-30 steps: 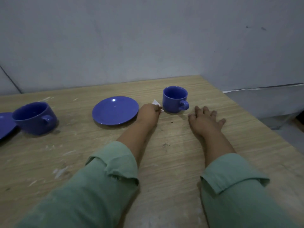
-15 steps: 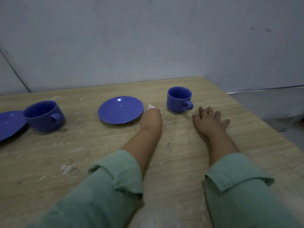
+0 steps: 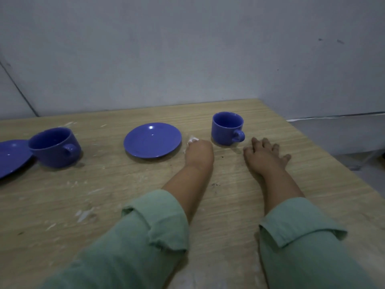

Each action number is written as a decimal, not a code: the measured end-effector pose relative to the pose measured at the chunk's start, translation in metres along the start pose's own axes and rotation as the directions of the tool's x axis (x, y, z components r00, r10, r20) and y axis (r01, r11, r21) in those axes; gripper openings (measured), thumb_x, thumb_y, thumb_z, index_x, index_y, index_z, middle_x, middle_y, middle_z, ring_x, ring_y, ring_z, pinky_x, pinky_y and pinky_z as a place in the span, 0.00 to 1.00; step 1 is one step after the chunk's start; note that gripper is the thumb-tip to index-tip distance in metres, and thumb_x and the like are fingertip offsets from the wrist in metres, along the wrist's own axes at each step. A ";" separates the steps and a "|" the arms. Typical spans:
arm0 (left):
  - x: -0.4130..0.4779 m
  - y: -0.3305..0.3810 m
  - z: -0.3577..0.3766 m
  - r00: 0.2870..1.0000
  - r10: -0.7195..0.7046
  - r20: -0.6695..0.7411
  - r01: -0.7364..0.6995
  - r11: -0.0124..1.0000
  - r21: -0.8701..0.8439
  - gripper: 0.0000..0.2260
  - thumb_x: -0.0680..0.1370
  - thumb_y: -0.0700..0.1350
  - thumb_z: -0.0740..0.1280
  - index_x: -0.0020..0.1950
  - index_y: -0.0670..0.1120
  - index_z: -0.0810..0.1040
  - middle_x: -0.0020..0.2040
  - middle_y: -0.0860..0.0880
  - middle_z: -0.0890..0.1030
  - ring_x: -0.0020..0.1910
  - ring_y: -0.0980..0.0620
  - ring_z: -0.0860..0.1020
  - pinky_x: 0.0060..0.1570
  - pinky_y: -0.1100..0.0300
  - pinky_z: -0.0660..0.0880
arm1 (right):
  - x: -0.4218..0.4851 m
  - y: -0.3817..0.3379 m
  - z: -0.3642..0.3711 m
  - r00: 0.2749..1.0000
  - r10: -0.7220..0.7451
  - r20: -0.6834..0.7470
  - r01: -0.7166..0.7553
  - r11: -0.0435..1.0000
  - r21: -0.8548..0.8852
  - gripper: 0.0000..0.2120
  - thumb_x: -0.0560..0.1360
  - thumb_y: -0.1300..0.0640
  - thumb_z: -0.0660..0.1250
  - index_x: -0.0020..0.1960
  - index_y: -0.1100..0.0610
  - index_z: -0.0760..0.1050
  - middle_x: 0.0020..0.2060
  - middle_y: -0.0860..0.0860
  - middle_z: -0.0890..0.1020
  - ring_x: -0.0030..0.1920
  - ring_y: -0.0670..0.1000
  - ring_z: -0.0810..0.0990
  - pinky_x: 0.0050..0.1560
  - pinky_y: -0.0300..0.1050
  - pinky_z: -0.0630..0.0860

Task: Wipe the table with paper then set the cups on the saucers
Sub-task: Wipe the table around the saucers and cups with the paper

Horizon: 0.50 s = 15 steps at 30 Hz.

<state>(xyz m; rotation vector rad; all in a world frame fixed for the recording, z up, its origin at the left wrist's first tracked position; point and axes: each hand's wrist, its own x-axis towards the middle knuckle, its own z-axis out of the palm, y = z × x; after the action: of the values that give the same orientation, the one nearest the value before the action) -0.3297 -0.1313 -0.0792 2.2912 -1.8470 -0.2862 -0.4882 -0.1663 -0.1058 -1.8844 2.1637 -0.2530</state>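
Looking left to right: here is what sits on the table.
Far-left saucer: blue, half out of view, nothing on it.
Left cup: blue, right beside that saucer and maybe touching its edge, but not on it.
Crumbs: white bits lie on the wood in front of the left cup, so that part looks unwiped.
Middle saucer: blue and bare, waiting for a cup.
Left hand: curled down on a bit of white paper; only a corner peeks out, so I can't quite tell how tight the hold is.
What changed: a second ago the hand was up by the right cup; now it has slid back toward the middle saucer.
What that means: wiping is still going on, and no cup is placed yet.
Right cup: blue, upright on the wood, handle toward the right hand.
Right hand: flat, fingers spread, holding nothing.
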 end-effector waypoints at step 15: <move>-0.031 -0.016 0.008 0.985 0.133 0.111 -0.139 0.989 0.051 0.27 0.81 0.42 0.54 0.77 0.39 0.46 0.77 0.36 0.47 0.77 0.40 0.45 0.75 0.51 0.46 | -0.003 0.000 -0.002 1.000 0.003 -0.003 -0.003 1.000 0.008 0.27 0.78 0.43 0.46 0.76 0.47 0.49 0.78 0.50 0.48 0.77 0.58 0.43 0.71 0.69 0.41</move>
<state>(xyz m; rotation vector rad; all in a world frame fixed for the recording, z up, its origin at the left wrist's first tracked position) -0.3231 -0.0978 -0.0897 2.2129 -2.0801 -0.3460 -0.4883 -0.1638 -0.1037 -1.8769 2.1642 -0.2634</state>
